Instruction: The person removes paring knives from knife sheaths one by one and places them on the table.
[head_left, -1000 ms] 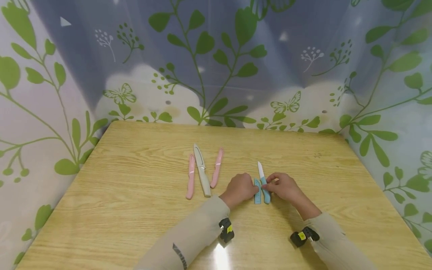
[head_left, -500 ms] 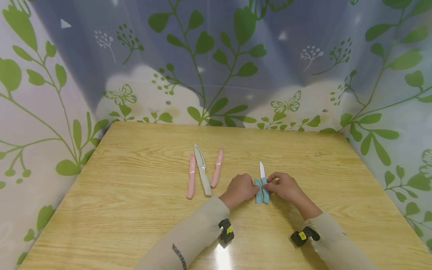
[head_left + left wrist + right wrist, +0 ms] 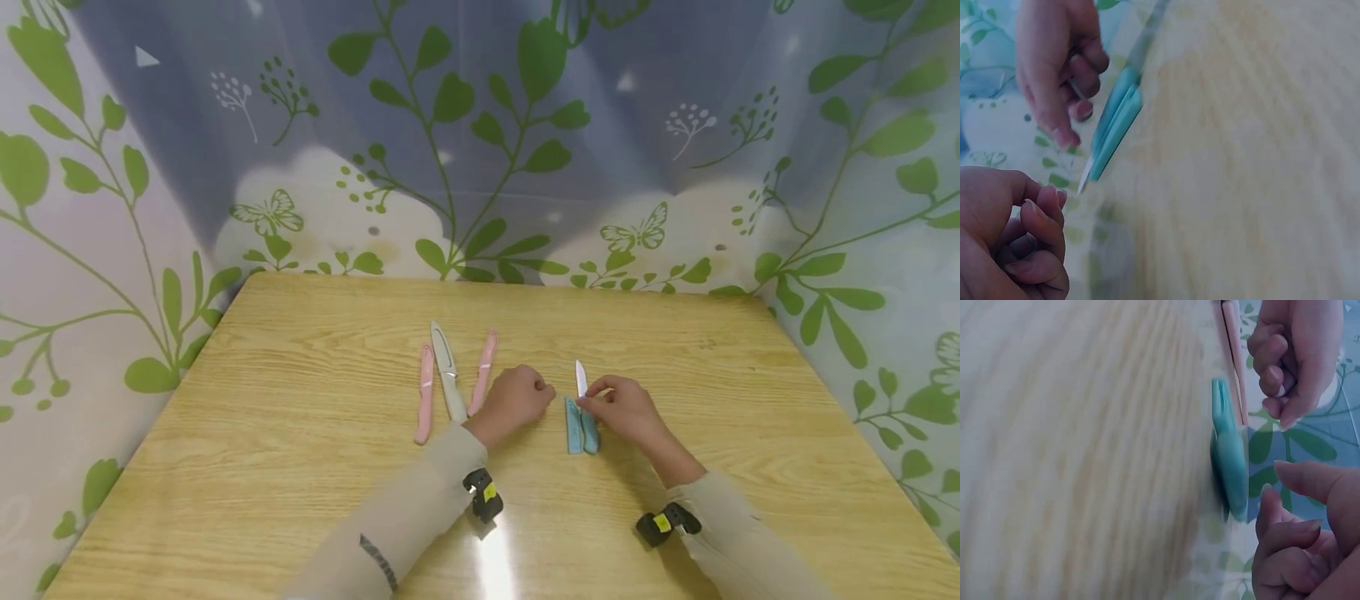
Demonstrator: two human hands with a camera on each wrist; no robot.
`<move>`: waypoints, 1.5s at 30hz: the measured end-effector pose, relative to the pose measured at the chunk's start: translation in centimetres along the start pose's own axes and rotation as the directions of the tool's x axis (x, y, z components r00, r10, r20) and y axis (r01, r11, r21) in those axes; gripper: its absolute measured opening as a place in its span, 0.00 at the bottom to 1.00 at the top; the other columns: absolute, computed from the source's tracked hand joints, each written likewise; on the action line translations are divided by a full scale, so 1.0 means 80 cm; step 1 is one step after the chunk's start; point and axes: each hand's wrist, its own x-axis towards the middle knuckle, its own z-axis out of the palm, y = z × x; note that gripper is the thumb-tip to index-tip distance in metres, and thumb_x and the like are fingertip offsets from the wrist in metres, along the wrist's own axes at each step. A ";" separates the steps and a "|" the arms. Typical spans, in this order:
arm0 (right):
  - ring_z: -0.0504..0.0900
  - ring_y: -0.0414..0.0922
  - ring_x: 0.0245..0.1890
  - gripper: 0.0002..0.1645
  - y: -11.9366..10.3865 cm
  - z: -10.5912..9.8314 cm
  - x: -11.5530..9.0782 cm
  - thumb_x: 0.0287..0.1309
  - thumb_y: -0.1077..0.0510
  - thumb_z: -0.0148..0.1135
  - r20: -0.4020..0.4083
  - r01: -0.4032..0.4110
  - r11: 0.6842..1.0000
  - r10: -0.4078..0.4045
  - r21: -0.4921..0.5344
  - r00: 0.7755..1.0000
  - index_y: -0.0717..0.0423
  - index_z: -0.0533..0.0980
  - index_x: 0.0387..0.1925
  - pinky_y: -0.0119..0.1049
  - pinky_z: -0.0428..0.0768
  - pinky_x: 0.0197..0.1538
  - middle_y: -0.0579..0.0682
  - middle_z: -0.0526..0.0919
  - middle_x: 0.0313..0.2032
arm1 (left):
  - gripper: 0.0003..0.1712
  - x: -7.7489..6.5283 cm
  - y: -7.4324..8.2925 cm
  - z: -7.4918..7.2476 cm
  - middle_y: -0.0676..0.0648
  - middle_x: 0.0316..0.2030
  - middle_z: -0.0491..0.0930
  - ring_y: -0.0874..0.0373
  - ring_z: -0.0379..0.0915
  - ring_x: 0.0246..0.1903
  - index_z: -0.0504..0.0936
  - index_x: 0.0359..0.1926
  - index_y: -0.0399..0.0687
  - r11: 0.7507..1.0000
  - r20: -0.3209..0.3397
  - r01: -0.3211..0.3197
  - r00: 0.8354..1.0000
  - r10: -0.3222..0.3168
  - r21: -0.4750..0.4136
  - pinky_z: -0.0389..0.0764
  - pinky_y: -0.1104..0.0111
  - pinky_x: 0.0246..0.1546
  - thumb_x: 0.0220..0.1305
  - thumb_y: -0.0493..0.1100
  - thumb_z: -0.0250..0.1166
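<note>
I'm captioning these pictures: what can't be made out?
Head view: handle end of the grey knife, hidden by the left sleeve.
Head view: marks on the blue sheath, too small.
Right wrist view: one end of a pink knife, cut off by the top edge.
Right wrist view: detail on the blue knife, blurred.

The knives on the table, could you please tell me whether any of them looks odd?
One stands out: the blue knife lies with its blade bare, its blue cover beside the handle, whereas the two pink knives and the beige knife appear covered.
</note>
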 end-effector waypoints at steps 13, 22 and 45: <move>0.78 0.48 0.19 0.13 -0.033 0.022 0.011 0.57 0.52 0.66 0.015 0.046 0.998 -0.046 0.039 0.999 0.59 0.78 0.33 0.34 0.71 0.21 0.57 0.83 0.23 | 0.28 0.008 -0.031 -0.049 0.53 0.08 0.63 0.63 0.54 0.09 0.63 0.09 0.51 1.000 -0.060 0.021 0.998 -0.022 -0.018 0.56 0.73 0.11 0.67 0.44 0.57; 0.76 0.46 0.16 0.11 -0.063 0.050 0.023 0.57 0.53 0.66 0.062 0.094 0.993 -0.098 0.071 0.993 0.57 0.78 0.32 0.32 0.69 0.19 0.58 0.85 0.22 | 0.25 0.018 -0.051 -0.076 0.53 0.08 0.65 0.61 0.58 0.12 0.67 0.12 0.49 0.996 -0.060 0.086 0.995 -0.085 0.008 0.58 0.72 0.14 0.67 0.45 0.56; 0.63 0.38 0.12 0.16 -0.110 0.104 0.048 0.55 0.47 0.65 0.070 0.062 0.998 -0.059 -0.032 0.996 0.56 0.76 0.25 0.29 0.60 0.15 0.44 0.68 0.12 | 0.15 0.028 -0.068 -0.095 0.50 0.16 0.73 0.58 0.66 0.17 0.78 0.23 0.43 0.974 -0.087 0.133 0.989 -0.119 0.181 0.63 0.70 0.14 0.61 0.48 0.64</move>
